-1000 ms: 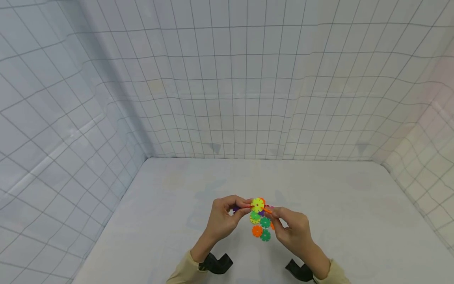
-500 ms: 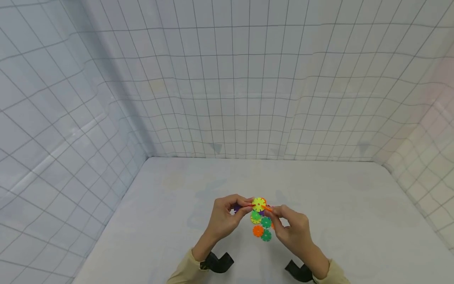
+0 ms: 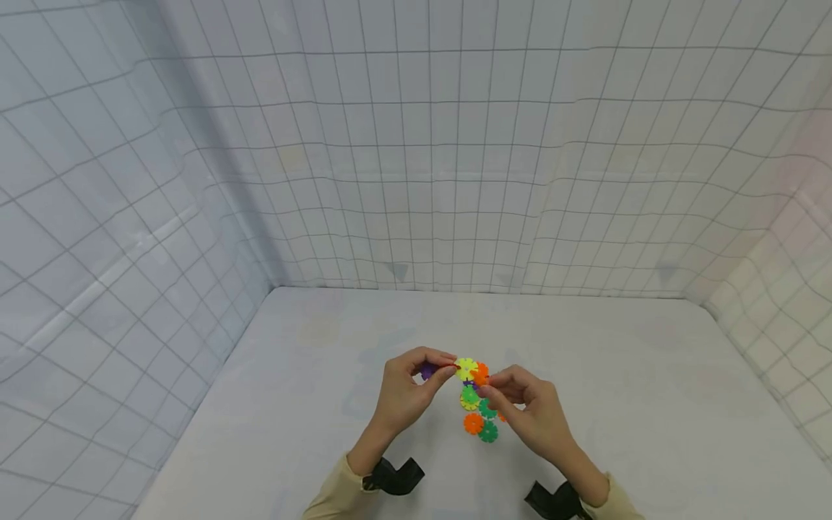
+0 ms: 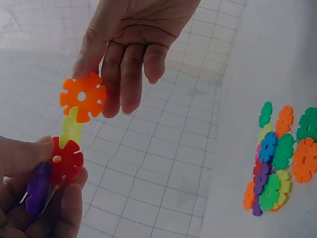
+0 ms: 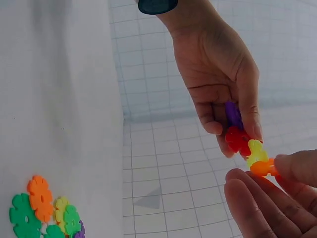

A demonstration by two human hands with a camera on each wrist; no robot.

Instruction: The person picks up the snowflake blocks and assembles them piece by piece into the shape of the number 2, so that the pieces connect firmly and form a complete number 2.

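Note:
My left hand [image 3: 406, 393] pinches a red notched plastic disc [image 4: 68, 161] between thumb and fingers. A purple disc [image 4: 38, 188] sits against the red one, inside the curl of that hand. Slotted to the red piece is a yellow disc [image 3: 466, 369], and an orange disc [image 4: 82, 96] meets the yellow one's other side, so the pieces form a short chain held above the table. My right hand [image 3: 536, 412] holds the orange disc at its edge with thumb and fingertip. Its other fingers hang loosely beside the chain, as the left wrist view shows.
Below the hands, several loose discs lie in a small pile on the white table [image 3: 325, 339]: orange [image 3: 473, 424], dark green [image 3: 488, 432], light green [image 4: 270, 192] and blue [image 4: 268, 146] among them. A white grid-lined curtain [image 3: 416, 180] closes off the back and sides.
The orange disc has turned from edge-on to showing its face in the head view. Both hands and the chain have shifted slightly up and to the left.

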